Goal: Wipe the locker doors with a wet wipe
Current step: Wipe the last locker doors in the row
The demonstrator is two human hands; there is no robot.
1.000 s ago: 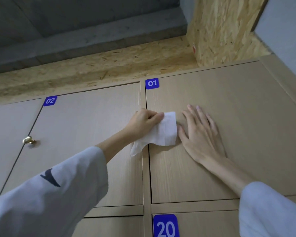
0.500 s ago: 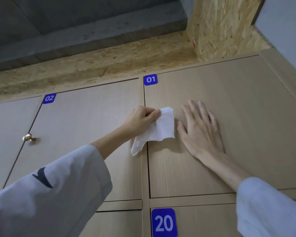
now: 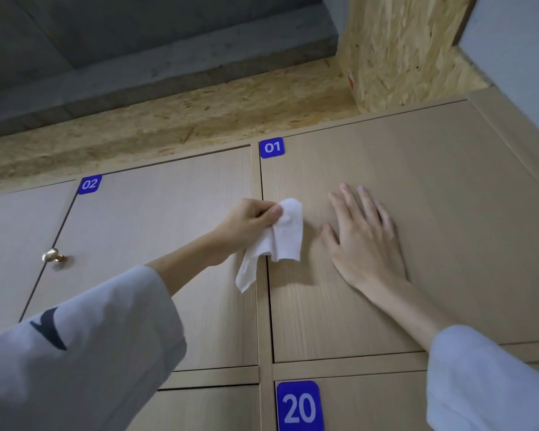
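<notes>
Nearby, left hand [image 3: 249, 225] pinches wipe [image 3: 280, 237] at door 01 [image 3: 433, 213]; right hand [image 3: 363, 241] flat, beside brass knob [image 3: 52, 256].

Crumpled white wet wipe [image 3: 282, 236] hangs against closed light wood-grain locker door 01 [image 3: 433, 219], at its left edge.

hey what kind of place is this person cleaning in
Probably a locker or changing room: numbered wooden locker doors with blue number labels, one with a brass knob, under bare chipboard.
</notes>
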